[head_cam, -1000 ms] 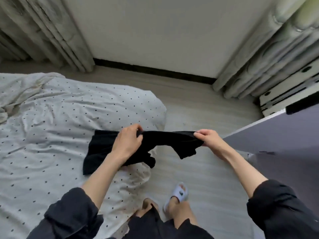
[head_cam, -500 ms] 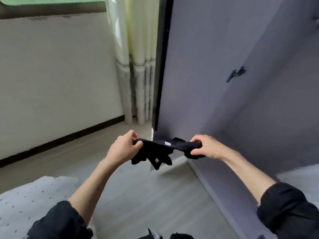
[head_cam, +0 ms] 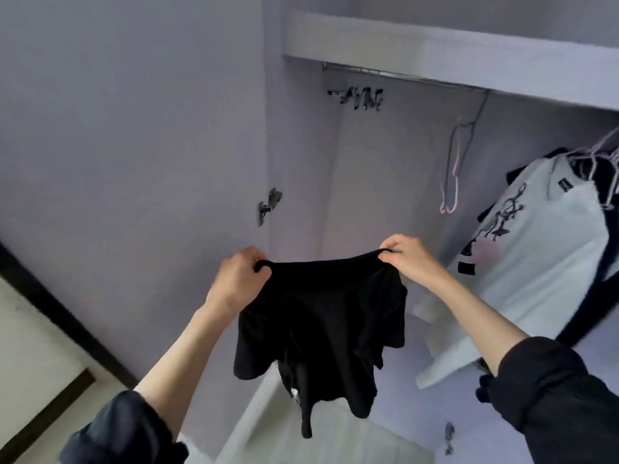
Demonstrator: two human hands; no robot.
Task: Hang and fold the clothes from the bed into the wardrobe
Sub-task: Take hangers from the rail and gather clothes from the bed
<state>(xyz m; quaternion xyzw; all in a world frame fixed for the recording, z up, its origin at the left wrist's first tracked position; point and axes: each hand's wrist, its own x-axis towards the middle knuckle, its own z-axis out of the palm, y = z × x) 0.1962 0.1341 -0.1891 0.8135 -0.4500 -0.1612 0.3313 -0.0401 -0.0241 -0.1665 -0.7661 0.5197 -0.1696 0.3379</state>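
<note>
A black garment (head_cam: 321, 333) hangs spread in front of the open wardrobe (head_cam: 368, 182). My left hand (head_cam: 236, 279) pinches its top edge at the left corner. My right hand (head_cam: 408, 259) pinches the same edge at the right corner. The cloth droops freely below both hands, with a small white label low down. Above, a metal rail (head_cam: 402, 75) crosses the wardrobe. An empty wire hanger (head_cam: 457, 169) dangles from the rail, up and right of my right hand.
The open wardrobe door (head_cam: 134, 145) stands at the left, its hinge (head_cam: 268, 205) near my left hand. Dark clip hangers (head_cam: 360, 97) hang at the rail's left end. A white printed shirt (head_cam: 542, 256) and dark clothes hang at the right.
The view swung from the bed up to the wardrobe interior. Both hands carried the black garment along and raised it; it now hangs spread out instead of bunched between them.
</note>
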